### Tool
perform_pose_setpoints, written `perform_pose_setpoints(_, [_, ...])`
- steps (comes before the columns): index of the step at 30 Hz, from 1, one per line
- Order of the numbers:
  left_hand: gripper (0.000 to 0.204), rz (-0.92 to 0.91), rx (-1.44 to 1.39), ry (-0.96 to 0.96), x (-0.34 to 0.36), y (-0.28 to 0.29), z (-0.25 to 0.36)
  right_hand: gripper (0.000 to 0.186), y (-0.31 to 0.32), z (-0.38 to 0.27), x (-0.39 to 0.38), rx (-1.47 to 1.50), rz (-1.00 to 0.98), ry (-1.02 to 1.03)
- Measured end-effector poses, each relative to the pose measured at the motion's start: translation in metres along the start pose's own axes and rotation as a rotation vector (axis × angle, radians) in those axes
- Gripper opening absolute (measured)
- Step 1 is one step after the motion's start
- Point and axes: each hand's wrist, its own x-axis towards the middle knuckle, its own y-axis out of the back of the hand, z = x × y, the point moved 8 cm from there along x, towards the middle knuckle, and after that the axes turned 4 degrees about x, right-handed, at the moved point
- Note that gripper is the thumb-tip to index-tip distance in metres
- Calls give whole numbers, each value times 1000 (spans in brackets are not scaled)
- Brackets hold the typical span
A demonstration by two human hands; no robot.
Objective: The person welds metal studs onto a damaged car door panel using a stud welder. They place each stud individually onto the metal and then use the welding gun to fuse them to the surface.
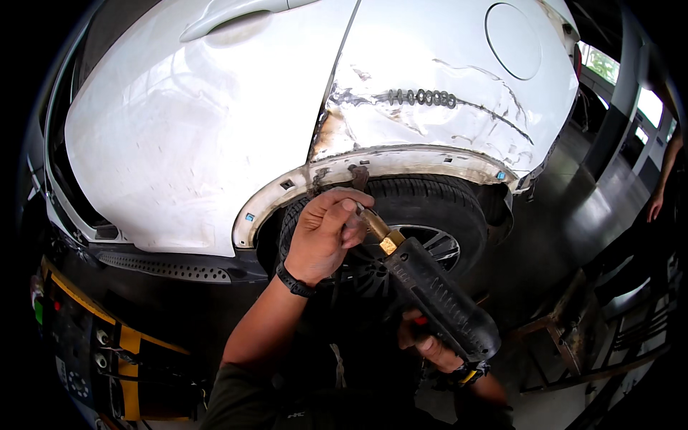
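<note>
My left hand is closed, thumb and forefinger pinched at the front of a copper nozzle, on a small piece too tiny to make out fully. The nozzle joins a brass nut on a long black hand tool. My right hand grips that tool low down by a red trigger, partly hidden. Just beyond my left hand is the bare wheel arch of a white car, above the tire. A row of metal rings stands on the creased, scuffed rear panel.
A black and yellow machine with cables stands at the lower left. At the right are a rusty metal stand and another person in dark clothing, one hand hanging. The car's rear door fills the upper left.
</note>
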Motion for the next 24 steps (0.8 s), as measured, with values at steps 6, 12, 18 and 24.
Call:
perform_pose_setpoints(6, [26, -113, 97, 32, 4, -5, 9, 38, -8, -10, 11, 39, -30, 15])
perform_pose_setpoints(12, [25, -104, -130, 125, 27, -27, 8, 35, -5, -20, 29, 103, -7, 90])
perform_pose_setpoints(18, [18, 139, -20, 121, 67, -19, 12, 28, 7, -38, 79, 26, 248, 133])
perform_pose_setpoints(24, [15, 264, 64, 148, 92, -8, 17, 31, 3, -53, 115, -222, 335, 99])
